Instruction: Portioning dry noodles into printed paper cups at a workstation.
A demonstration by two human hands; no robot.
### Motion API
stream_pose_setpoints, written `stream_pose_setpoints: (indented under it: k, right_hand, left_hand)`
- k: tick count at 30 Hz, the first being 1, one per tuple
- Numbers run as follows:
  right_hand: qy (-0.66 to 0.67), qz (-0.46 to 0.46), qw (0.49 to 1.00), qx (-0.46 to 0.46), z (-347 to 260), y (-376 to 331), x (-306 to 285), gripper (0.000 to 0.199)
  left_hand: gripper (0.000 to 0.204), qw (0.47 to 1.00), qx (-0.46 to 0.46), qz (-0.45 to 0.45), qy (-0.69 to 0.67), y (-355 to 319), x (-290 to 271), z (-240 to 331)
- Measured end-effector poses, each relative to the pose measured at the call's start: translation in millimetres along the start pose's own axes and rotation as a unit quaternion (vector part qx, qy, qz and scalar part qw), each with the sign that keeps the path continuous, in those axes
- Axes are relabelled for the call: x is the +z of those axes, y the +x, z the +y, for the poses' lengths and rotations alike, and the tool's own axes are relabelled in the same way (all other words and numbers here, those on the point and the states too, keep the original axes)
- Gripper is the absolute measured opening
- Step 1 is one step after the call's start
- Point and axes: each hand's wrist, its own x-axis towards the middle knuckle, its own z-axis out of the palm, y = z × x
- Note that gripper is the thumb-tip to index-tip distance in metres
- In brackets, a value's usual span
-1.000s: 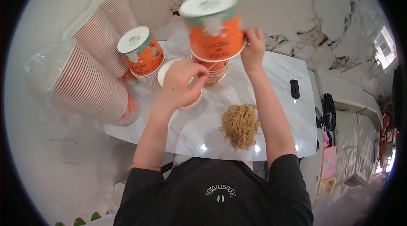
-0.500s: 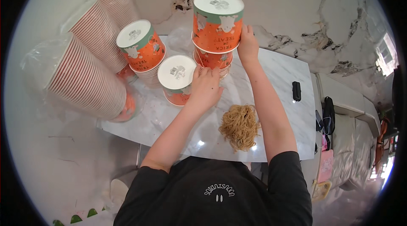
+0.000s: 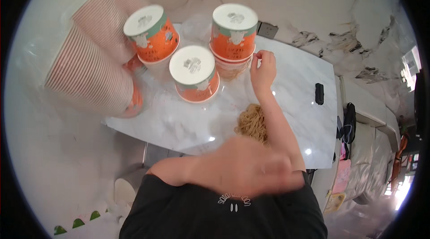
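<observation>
My right hand (image 3: 263,74) is beside an upside-down orange and green paper tub (image 3: 233,44) at the top of a stack. Its fingers are loosely bent near the rim, thumb a little apart, with nothing visible between them. Under that tub, more stacked rims and thin tan strands show. My left hand (image 3: 251,167) crosses in front of my chest, smeared by motion, so its fingers cannot be read. Between my arms lies a tan pile of thin loops (image 3: 251,123) resembling rubber bands, partly covered by my left hand and right forearm.
Two more upside-down tubs, one in the middle (image 3: 193,71) and one farther left (image 3: 150,32), stand on the marble-patterned table (image 3: 295,91). Long plastic-wrapped tub stacks (image 3: 92,71) lean at the left. A small black object (image 3: 319,93) lies near the right edge.
My left hand has left the tubs and swept back toward my chest. The right-hand stack sits lower. My right hand has shifted down from the tub's side to near its rim.
</observation>
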Motion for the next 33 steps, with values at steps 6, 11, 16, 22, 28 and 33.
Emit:
stream_pose_setpoints:
  k: [6,11,16,22,28,33]
  right_hand:
    - [0.193,-0.064,0.970,-0.132,-138,-45,-23,0.061]
    - [0.276,-0.095,0.955,-0.052,-138,-50,3,0.065]
    - [0.317,-0.101,0.943,-0.019,-151,-48,-9,0.059]
    - [0.351,-0.059,0.934,-0.019,-156,-52,-14,0.056]
    - [0.362,-0.032,0.930,-0.054,-156,-51,-36,0.053]
    - [0.352,-0.010,0.932,-0.089,-157,-41,-49,0.054]
  left_hand:
    - [0.019,0.967,0.200,0.155,0.036,24,-14,45]
    - [0.017,0.935,0.177,0.245,-0.183,4,6,41]
    - [0.028,0.867,0.179,0.078,-0.458,-15,-3,33]
    - [0.034,0.815,0.135,0.111,-0.552,-15,-5,41]
    - [0.015,0.869,0.082,-0.291,-0.392,-10,-9,36]
    - [0.017,0.958,0.210,0.194,-0.002,-11,-7,40]
